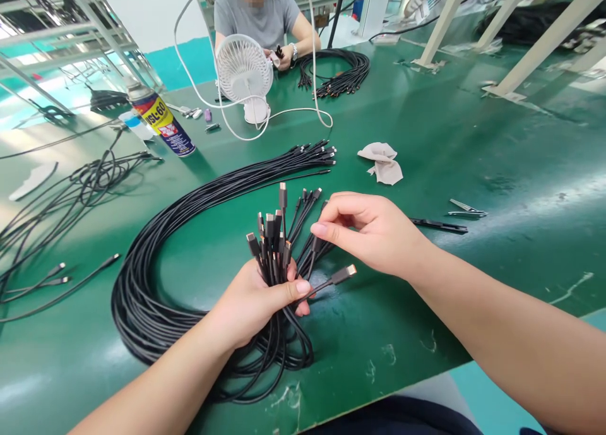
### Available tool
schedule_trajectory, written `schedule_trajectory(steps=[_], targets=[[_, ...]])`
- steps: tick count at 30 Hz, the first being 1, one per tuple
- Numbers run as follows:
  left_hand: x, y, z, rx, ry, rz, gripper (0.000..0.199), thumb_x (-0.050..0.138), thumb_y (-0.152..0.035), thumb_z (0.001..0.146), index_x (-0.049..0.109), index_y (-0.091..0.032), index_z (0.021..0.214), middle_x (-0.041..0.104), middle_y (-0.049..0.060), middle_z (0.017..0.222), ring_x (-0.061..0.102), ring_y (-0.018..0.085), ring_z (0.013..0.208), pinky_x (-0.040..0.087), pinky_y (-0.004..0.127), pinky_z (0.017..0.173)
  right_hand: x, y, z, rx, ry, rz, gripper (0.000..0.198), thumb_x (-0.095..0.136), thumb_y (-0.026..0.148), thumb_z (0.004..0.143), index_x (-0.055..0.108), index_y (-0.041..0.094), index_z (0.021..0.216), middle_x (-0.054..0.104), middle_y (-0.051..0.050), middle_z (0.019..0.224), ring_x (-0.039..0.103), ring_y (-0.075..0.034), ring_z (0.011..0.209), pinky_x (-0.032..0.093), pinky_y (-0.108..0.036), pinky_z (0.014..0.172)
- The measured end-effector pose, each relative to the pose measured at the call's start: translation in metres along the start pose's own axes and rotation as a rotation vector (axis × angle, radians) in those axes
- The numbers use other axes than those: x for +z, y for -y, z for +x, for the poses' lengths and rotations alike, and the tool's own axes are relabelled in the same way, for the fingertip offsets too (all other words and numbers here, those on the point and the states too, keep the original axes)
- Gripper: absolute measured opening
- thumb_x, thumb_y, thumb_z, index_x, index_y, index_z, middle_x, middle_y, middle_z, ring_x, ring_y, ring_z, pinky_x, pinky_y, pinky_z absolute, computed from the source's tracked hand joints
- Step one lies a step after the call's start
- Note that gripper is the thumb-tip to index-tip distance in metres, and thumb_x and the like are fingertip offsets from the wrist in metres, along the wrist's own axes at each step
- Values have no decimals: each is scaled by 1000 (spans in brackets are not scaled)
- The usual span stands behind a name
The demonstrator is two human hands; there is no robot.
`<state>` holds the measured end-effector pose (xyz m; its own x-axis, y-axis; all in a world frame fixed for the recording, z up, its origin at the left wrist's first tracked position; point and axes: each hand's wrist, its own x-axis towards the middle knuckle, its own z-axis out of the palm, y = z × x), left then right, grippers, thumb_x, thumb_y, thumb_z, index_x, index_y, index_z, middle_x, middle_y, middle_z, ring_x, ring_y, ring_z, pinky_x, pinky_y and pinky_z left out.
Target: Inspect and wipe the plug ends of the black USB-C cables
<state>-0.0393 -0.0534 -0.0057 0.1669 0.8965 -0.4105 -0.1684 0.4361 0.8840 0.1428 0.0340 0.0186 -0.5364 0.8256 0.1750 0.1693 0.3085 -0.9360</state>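
Observation:
My left hand (258,296) is closed around a bunch of black USB cables (273,258) whose connector ends fan upward. One connector (341,274) from the bunch sticks out to the right, past my left thumb. With thumb and fingers pinched, my right hand (367,230) grips the black end of a single cable (316,245) just right of the bunch; its tip is partly hidden by my fingers. Behind the hands, a long bundle of black cables (189,201) curves across the green table, and its loops pass below my left hand.
A spray can (165,122) stands back left, near a white fan (245,72) with a white cord. Tangled cables (80,195) lie far left. Crumpled tissue (382,162) and tweezers (466,209) lie to the right. A co-worker (260,18) sits opposite, beside coiled cables (345,69).

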Motion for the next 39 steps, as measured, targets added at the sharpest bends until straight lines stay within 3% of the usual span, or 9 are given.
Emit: schedule_trajectory(steps=[7,11,15,23,30,39], targets=[[2,-3,-1,-16,-10,35,38,84,-31,68,48,-17,69,61,-5,55,62,11,53,46,25,61,-11,-8,1,-401,34,-347,17,58,17,90,60,18,73,58,0,68,50,-11,62,39,-24,57],[2,-3,0,-14,-26,12,38,84,-31,68,48,-17,69,60,-6,55,62,11,53,47,26,62,-11,-12,0,-490,27,-428,16,52,15,93,57,18,78,60,-1,73,52,-12,66,40,-23,59],[1,-1,0,-22,-33,8,39,85,-31,67,49,-17,69,60,-6,55,62,11,52,48,26,63,-13,-13,2,-446,88,-425,18,50,14,93,56,18,76,60,-2,75,54,-13,69,42,-24,62],[0,-1,-1,-12,-34,2,40,85,-33,66,48,-18,68,61,-6,54,62,11,52,48,26,64,-15,-6,2,-197,185,-222,14,49,11,90,61,16,82,63,0,73,62,-10,61,49,-20,57],[-1,0,0,-8,-14,-7,39,84,-32,68,48,-18,69,61,-6,56,62,10,52,48,26,65,-17,-7,1,-168,201,-70,12,54,10,87,65,15,86,65,-3,79,68,-11,67,57,-21,61],[-3,1,0,0,-3,-37,39,85,-32,68,48,-18,69,62,-6,57,63,10,53,48,26,64,-10,-6,-1,-190,23,-2,15,55,9,88,67,14,95,69,-3,85,67,-10,67,57,-21,63]])
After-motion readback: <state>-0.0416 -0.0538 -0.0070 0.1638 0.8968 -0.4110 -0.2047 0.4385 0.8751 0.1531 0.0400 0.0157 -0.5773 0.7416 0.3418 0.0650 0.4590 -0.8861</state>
